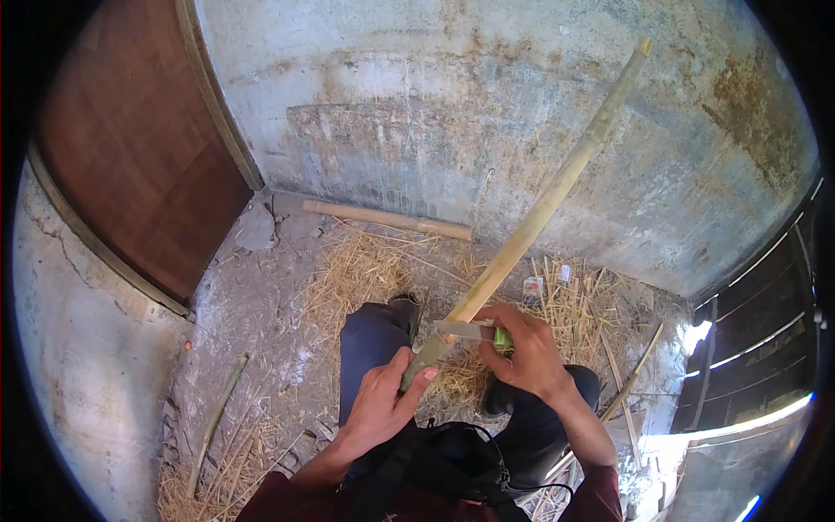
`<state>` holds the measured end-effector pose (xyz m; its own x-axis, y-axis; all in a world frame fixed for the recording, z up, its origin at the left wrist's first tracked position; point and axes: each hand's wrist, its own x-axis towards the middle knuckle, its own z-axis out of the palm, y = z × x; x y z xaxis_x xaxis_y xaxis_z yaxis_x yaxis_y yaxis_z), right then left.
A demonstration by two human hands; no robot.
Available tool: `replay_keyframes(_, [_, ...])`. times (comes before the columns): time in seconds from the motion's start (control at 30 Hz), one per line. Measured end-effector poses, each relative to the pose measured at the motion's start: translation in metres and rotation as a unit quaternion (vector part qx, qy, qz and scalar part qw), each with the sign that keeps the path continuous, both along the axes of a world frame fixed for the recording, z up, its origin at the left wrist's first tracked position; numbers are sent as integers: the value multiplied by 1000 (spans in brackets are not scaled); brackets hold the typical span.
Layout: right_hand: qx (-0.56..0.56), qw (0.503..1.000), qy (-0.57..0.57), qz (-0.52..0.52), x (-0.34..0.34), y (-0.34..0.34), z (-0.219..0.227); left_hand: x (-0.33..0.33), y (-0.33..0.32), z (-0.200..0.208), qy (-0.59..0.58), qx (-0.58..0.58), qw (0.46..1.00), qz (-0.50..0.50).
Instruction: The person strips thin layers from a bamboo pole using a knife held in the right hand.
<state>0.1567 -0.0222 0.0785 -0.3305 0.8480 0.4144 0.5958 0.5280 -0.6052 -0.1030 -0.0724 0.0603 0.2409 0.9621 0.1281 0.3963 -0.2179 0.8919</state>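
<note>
A long pale bamboo pole point(550, 197) slants from my lap up to the far right, over the floor and in front of the wall. My left hand point(385, 389) is wrapped round its greenish near end. In my right hand point(524, 352) is a knife point(465, 330) with a green handle, the fingers closed on it. The blade lies across the pole just beyond my left hand, against the bamboo's surface. Part of the handle is hidden by my fingers.
Straw point(357, 274) and shavings litter the floor round my feet. A bamboo length point(391, 219) lies along the wall's foot. To the left are a brown door point(143, 130) and a green stick point(217, 422). Thin strips point(633, 372) lie at right, near dark slatted boards point(752, 348).
</note>
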Motion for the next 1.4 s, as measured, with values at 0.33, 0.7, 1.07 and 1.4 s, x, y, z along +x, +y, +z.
replay_keyframes(0.33, [94,994,-34,-35,13,31,-33,19,14,9,2,1,1000,-15])
replay_keyframes(0.7, [128,990,-46,-44,8,33,-29,15,22,-10,-58,-59,992,-98])
replay_keyframes(1.07, [120,984,-55,-122,16,41,-39,16,19,-8,-19,-92,991,-96])
replay_keyframes(1.4, [140,951,-22,-274,89,104,-23,-6,-7,-33,-19,-146,982,-118])
